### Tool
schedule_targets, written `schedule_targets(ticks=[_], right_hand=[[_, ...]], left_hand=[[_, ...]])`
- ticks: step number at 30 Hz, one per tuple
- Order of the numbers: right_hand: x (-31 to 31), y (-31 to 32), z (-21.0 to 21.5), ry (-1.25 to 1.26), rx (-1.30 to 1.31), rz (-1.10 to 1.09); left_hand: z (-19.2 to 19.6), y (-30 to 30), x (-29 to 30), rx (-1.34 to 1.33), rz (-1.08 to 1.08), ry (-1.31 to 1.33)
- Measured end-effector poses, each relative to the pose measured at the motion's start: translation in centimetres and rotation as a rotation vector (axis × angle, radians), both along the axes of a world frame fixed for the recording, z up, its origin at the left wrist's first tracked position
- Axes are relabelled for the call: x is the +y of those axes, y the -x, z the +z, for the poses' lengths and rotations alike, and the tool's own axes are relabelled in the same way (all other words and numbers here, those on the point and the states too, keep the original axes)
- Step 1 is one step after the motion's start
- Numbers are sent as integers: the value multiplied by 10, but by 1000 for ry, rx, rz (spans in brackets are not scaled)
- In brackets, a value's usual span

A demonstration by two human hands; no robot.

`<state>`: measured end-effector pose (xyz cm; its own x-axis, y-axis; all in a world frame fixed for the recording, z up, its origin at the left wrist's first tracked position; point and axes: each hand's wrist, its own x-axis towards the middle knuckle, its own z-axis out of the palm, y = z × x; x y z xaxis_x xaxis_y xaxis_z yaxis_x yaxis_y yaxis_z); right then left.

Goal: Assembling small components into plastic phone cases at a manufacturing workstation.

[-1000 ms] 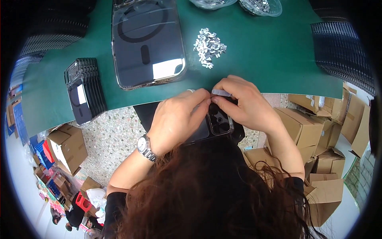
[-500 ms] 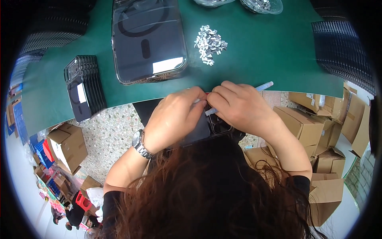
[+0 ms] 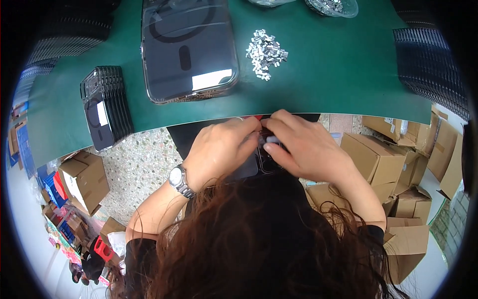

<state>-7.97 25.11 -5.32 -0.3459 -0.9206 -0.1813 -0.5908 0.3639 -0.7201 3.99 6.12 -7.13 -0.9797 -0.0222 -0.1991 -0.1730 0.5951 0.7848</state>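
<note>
Over my lap, just below the table's near edge, my left hand [image 3: 221, 147] and my right hand [image 3: 306, 149] meet at a dark, clear-edged phone case [image 3: 247, 169] with a camera opening. The left fingers are bent and pinched together by its far edge; what lies between their tips is hidden. A slim translucent pen-like tool [image 3: 334, 135] runs under my right hand, its far end showing beyond the knuckles. My right fingers curl around it, with the thumb near the camera opening. A small red piece [image 3: 259, 117] peeks out between the hands.
On the green table [image 3: 323, 74] lie a pile of small silvery pieces [image 3: 267, 54], a tall stack of phone cases [image 3: 209, 65] and a shorter stack [image 3: 102, 109]. A clear bowl [image 3: 343, 9] holds more pieces. More cases [image 3: 423, 60] line the right side; cardboard boxes [image 3: 373, 157] stand below.
The right hand has turned and its thumb has come into view; the tool has swung lower, its outer end off the table's edge. The left hand has shifted slightly.
</note>
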Motion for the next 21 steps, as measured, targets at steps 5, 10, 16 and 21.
schedule_targets(ticks=[5, 10, 16, 21], right_hand=[[1, -14, -6, -23, 321, 77], [-3, -24, -15, -14, 368, 26], [-24, -23, -24, 253, 425, -39], [-33, -20, -13, 540, 469, -5]], left_hand=[[6, -2, 3, -19, -59, 51], [11, -4, 3, -32, -63, 197], [37, -21, -29, 56, -47, 50], [67, -35, -80, -594, -22, -661]])
